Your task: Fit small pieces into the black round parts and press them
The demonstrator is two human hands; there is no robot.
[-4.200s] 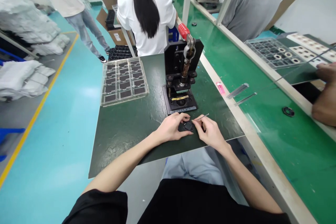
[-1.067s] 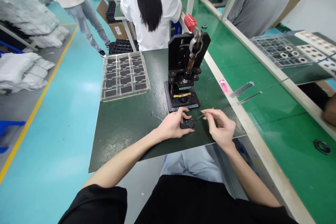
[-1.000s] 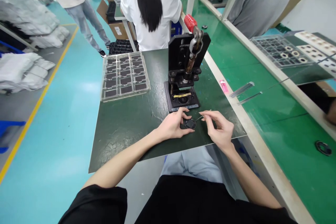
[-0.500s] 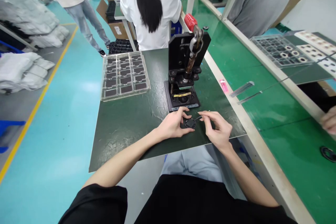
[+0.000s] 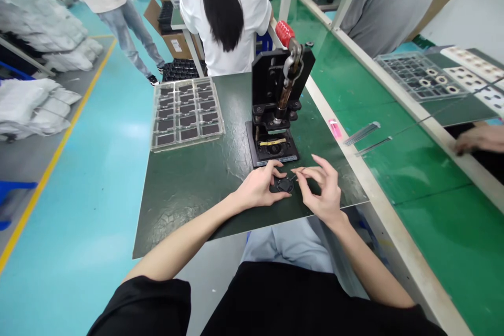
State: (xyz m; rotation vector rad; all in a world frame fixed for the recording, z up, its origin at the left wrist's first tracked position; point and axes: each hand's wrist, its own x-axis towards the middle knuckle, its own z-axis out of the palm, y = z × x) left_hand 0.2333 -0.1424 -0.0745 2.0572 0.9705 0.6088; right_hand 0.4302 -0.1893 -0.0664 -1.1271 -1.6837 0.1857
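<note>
1. Holding the round black part (image 5: 285,185) on the worktop (image 5: 189,184), my left hand (image 5: 258,187) curves thumb and fingers around its side.
2. My right hand (image 5: 323,191) pinches a thin strand (image 5: 293,177) beside the part; I can't tell whether its tip touches.
3. Just beyond stands a black press (image 5: 262,81) with a red handle (image 5: 284,33).
4. Farther left lies a clear compartment tray (image 5: 187,143).
5. Beyond the worktop is a co-worker in a white shirt (image 5: 244,16).

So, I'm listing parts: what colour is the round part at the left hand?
The round part is black, seen best in the head view.
</note>
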